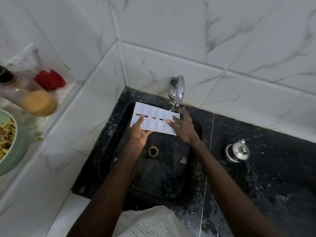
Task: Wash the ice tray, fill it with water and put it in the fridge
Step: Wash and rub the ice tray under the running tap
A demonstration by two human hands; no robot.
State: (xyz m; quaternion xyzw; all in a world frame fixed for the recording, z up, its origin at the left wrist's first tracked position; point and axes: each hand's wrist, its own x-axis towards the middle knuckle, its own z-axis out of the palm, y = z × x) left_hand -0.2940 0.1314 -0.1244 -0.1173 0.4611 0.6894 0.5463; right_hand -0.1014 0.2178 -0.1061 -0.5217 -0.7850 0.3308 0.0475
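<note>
**Ice tray held under a running tap over a dark sink**

Head camera, looking down: two bare arms reach forward over a black stone sink set into a tiled corner. Between the hands is a white ice tray, its compartments facing up, held in the air above the basin and touching nothing else.

The left hand grips the tray's left near edge. Its palm and fingers are underneath and its thumb is pressed on top, probably to carry the weight and keep the tray level.

The right hand lies spread on top of the right end with its fingers fairly straight. It presses or rubs the tray and does not clasp it.

A chrome tap juts from the wall, and a thin stream of water lands on the tray's far right corner, just beside the right fingertips. That end seems to be placed there so the water reaches the part being rubbed. This looks like the washing step, with filling not yet begun.

The drain sits below the hands. A small steel lidded pot stands on the wet black counter to the right. On the left ledge are a green bowl of food and a blurred bottle.
</note>
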